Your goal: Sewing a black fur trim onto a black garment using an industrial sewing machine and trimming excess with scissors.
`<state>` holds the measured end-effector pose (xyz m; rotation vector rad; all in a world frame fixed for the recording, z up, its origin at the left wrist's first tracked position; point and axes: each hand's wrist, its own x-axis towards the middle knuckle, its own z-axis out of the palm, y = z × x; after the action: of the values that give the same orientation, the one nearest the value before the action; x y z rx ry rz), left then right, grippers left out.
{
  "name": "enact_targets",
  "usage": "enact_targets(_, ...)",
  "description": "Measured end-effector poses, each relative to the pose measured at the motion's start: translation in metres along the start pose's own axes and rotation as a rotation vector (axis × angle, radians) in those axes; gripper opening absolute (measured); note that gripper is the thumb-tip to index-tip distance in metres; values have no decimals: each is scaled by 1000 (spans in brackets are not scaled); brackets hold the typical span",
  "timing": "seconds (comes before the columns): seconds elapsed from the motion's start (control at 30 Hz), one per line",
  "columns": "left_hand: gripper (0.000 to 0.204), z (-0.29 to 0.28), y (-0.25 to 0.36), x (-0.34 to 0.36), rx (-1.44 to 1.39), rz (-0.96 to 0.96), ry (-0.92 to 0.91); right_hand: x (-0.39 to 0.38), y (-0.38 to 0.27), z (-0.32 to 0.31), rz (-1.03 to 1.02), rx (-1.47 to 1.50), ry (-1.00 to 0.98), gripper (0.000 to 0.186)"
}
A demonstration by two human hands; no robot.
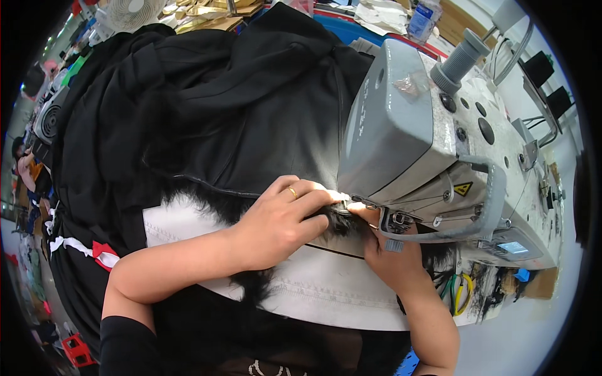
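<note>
A black garment (276, 138) with a black fur trim (210, 203) along its edge lies bunched on the sewing machine's bed. My left hand (282, 222), a gold ring on one finger, has thumb and fingers closed on the trim beside the presser foot (342, 205). From the other side, my right hand (392, 254) reaches in under the grey sewing machine (414, 119) and pinches the same fur edge. Its fingertips are partly hidden by the machine's needle area and guard. Light falls on the fabric where the two hands meet.
Yellow-handled scissors (463, 294) lie right of my right forearm, near loose black fur scraps. The white table edge (338, 301) runs below my hands. A red-and-white cloth strip (103, 254) hangs at left. A fan (135, 12) and a clear bottle (424, 22) stand behind.
</note>
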<state>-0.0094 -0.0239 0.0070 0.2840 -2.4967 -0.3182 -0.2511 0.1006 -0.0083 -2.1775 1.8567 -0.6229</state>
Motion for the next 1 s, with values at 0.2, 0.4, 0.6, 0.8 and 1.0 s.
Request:
enact_targets(0.2,22,-2,-17,8,11,91,-37,-11,5,8,20,-120,8,48)
enact_targets(0.4,23,0,-7,10,-13,-33,29,-1,-8,-7,-29,-486,-186,49)
enact_targets(0.6,24,4,-11,13,-56,-98,-60,-4,8,6,107,-169,-185,41)
enact_targets(0.8,21,-2,-11,19,-233,-250,-128,-2,1,25,-58,-365,95,31)
enact_targets(1.0,21,3,-21,12,-301,-252,-103,-5,1,30,-131,-413,189,33)
